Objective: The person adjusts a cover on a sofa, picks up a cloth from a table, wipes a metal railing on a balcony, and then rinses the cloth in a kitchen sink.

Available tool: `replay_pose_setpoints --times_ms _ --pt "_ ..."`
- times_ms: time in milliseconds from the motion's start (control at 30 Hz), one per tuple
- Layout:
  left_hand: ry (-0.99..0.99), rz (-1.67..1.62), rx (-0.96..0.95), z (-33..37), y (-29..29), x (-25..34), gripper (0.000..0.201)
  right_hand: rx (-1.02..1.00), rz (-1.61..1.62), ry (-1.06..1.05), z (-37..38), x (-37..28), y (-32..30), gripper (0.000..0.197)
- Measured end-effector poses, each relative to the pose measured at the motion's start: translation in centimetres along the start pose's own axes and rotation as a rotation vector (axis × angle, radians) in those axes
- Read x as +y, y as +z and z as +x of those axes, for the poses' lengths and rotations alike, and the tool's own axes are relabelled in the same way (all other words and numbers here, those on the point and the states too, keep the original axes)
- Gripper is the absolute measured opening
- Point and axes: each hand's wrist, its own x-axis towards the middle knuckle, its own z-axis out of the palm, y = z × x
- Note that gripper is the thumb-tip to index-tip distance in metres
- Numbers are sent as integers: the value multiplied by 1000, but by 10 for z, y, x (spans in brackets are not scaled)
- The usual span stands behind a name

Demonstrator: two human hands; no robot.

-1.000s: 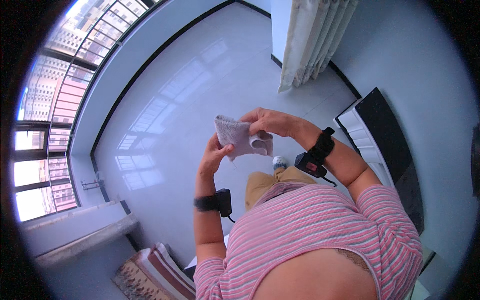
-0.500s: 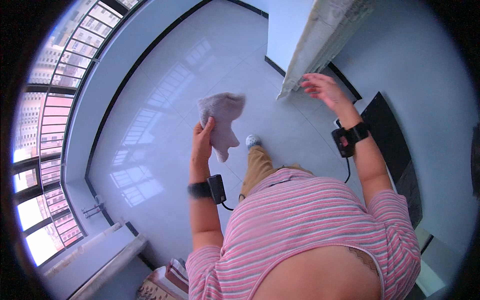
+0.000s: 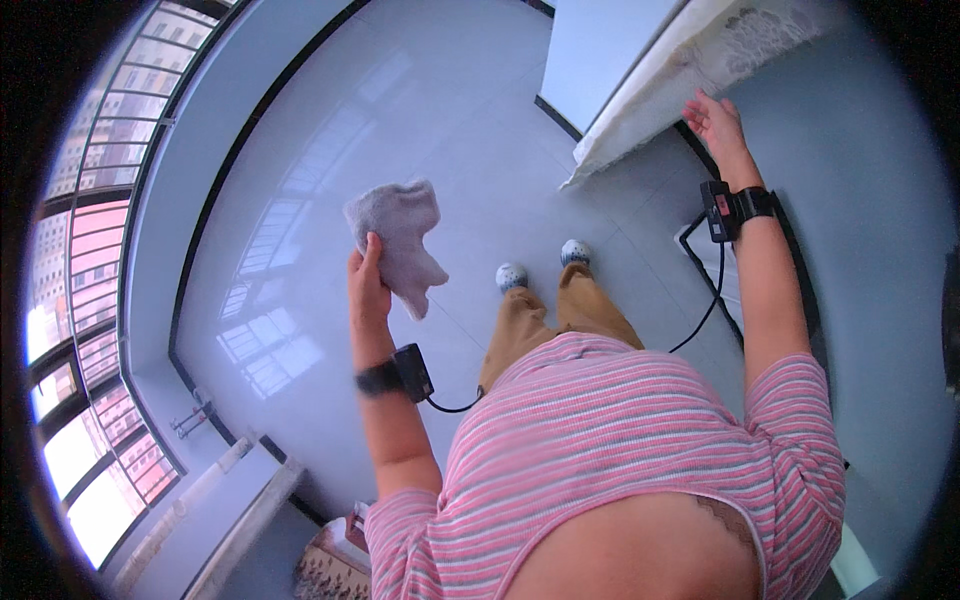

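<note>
My left hand [image 3: 371,285] is closed on a grey, fuzzy cloth [image 3: 397,235], thumb across its near side. The cloth hangs loosely over the floor, its lower end in uneven points. At the upper right, my right hand [image 3: 716,122] is raised with fingers slightly bent and apart, nothing visible in them. Its fingertips come close to the lower edge of a white lace cover [image 3: 640,105]; I cannot tell whether they touch it.
Pale glossy tiles [image 3: 330,130] make up the floor. A barred window [image 3: 100,260] runs along the left. A pale blue panel [image 3: 590,60] adjoins the lace cover. Black boxes with cables are strapped to both wrists. A ledge [image 3: 230,530] and a patterned item [image 3: 330,565] lie lower left.
My right hand has moved up and right toward the lace cover. My left hand has shifted slightly left with the cloth. Both shoes now show, where only one did before.
</note>
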Motion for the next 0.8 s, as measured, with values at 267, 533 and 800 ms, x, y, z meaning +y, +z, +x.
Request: replay_pose_setpoints --times_ms 267,533,800 --pt "-14 -25 116 -4 5 -5 34 -65 -94 26 34 -15 39 29" --pt "-17 -59 64 1 20 -2 37 -473 -156 -3 36 -32 54 40" --pt "3 -84 45 3 24 0 37 -63 -322 -14 32 -21 44 43"
